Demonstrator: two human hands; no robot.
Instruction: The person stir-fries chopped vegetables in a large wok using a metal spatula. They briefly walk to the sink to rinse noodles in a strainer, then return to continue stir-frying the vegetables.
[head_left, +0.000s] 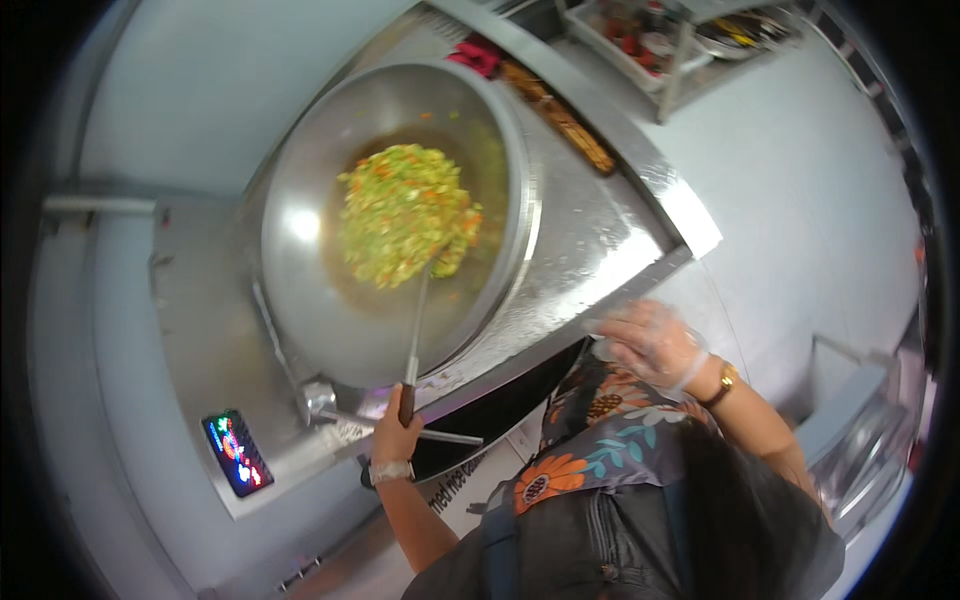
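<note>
A large steel wok (300, 300) sits on the stove counter in front of me. Inside it lies a heap of chopped green and yellow vegetables with orange bits (405, 210). My left hand (395, 436) is closed around the wooden handle of a long metal wok spatula (417, 322). The spatula's far end is hidden in the food at the heap's near side. My right hand (651, 346), in a clear plastic glove, is blurred beside the counter's front edge. Its fingers are loosely bent, and I see nothing held in them.
A steel faucet lever (319, 401) stands by the wok's near left rim. An illuminated panel (237, 452) rests on the left ledge. Bamboo sticks (577, 139) and a red cloth (475, 55) lie behind the wok. A rack holds a white bin (622, 56) of bottles.
</note>
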